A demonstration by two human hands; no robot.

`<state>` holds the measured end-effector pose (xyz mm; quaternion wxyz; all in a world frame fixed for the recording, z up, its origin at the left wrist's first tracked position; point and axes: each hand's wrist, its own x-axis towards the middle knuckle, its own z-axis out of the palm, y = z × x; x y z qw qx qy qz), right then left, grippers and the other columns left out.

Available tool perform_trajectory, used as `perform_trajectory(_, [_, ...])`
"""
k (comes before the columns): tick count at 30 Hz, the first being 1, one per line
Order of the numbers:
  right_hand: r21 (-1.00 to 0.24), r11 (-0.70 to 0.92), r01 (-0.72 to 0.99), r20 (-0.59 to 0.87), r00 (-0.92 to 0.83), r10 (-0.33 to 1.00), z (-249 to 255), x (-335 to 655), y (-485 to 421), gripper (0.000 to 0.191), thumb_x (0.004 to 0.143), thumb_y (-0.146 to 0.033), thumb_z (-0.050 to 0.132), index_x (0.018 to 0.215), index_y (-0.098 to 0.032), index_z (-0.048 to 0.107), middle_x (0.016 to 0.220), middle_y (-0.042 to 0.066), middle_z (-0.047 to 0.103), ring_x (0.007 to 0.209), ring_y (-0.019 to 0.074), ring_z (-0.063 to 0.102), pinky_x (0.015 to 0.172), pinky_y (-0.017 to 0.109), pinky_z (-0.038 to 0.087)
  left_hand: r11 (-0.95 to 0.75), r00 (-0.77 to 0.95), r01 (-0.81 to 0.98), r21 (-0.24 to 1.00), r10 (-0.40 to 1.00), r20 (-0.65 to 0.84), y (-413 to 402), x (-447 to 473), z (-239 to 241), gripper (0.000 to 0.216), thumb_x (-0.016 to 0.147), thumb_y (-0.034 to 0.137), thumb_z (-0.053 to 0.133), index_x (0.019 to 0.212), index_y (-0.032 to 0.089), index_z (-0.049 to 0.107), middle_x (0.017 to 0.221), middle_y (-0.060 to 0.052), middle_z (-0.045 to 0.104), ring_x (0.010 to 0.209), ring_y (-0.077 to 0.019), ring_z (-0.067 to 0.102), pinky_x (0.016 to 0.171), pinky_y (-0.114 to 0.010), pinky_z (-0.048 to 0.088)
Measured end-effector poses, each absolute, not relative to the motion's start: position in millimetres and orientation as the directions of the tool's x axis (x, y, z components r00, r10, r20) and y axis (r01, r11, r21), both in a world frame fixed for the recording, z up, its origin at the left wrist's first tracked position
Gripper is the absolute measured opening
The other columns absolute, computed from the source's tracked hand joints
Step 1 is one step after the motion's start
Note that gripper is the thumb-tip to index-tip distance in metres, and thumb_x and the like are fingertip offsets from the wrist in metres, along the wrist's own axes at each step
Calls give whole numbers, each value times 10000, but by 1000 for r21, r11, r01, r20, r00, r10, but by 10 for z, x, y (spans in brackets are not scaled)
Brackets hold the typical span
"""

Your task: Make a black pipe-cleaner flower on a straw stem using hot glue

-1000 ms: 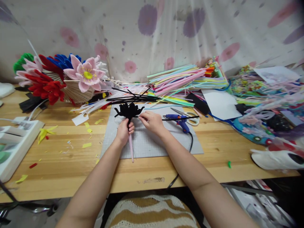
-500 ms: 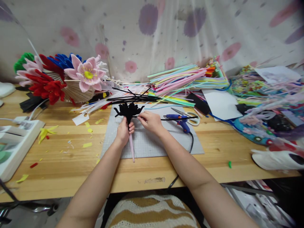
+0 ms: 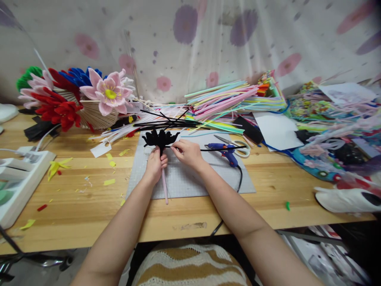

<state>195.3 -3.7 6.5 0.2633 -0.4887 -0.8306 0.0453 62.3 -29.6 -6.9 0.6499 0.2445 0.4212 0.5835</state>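
My left hand [image 3: 154, 165] is closed around the base of a black fuzzy flower [image 3: 160, 138], whose petals spread out above the fingers. A pale pink stem [image 3: 164, 186] sticks out below that hand. My right hand [image 3: 187, 153] pinches a long black pipe cleaner [image 3: 214, 149]. One end of the pipe cleaner meets the flower's base, and the rest runs off to the right, passing over a blue glue gun [image 3: 228, 157]. Beneath both hands lies a grey cutting mat [image 3: 196, 182].
Scissors [image 3: 238, 146] lie beside the glue gun. Black pipe cleaners [image 3: 169, 122] and a coloured pile [image 3: 232, 99] stretch along the back. Finished flowers [image 3: 108, 93] stand at back left, a white power strip [image 3: 26, 174] at left. Yellow scraps [image 3: 109, 182] dot the wooden table [image 3: 89, 214].
Both hands keep nearly the same place and hold. The black flower has turned or tilted slightly in my left hand, and the pipe cleaner has shifted a little to the left.
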Motion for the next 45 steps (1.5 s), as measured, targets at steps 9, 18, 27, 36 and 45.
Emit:
perform_trajectory(9, [-337, 528, 780, 398, -390, 830, 93, 1961, -46, 290, 866, -362, 375, 859, -222, 628, 797, 16, 617, 718, 116, 526, 607, 235, 294, 254, 60, -644, 722, 957, -283, -304, 589, -18, 297, 798, 410, 517, 685, 141, 462, 463, 87, 261, 329, -6, 231, 295, -101, 145])
perform_trajectory(18, [-334, 503, 797, 378, -376, 846, 113, 1945, -44, 297, 867, -363, 376, 861, -221, 637, 793, 24, 617, 738, 123, 532, 616, 236, 299, 331, 164, -773, 541, 928, -334, -317, 572, 60, 320, 879, 340, 388, 674, 117, 490, 458, 83, 223, 321, -8, 193, 272, -98, 150])
perform_trajectory(27, [-353, 517, 780, 386, -382, 840, 126, 1941, -57, 273, 870, -327, 383, 876, -218, 633, 839, 13, 637, 783, 118, 551, 650, 233, 321, 412, 300, -840, 353, 895, -331, -329, 528, 66, 349, 910, 329, 295, 691, 127, 475, 457, 66, 244, 329, -22, 227, 272, -107, 177])
perform_trajectory(36, [-327, 518, 791, 388, -387, 836, 126, 1912, -57, 297, 884, -350, 364, 879, -201, 621, 825, 23, 637, 779, 123, 547, 633, 236, 305, 424, 378, -884, 194, 895, -236, -358, 497, 72, 306, 923, 284, 292, 732, 115, 460, 454, 71, 265, 341, -21, 269, 286, -114, 194])
perform_trajectory(45, [-268, 508, 819, 342, -412, 845, 38, 1906, -10, 322, 907, -345, 312, 942, -211, 601, 899, 32, 634, 833, 129, 549, 635, 237, 302, 409, 388, -908, 92, 903, -186, -380, 448, 81, 285, 926, 289, 284, 777, 112, 451, 442, 82, 257, 333, -20, 288, 284, -112, 211])
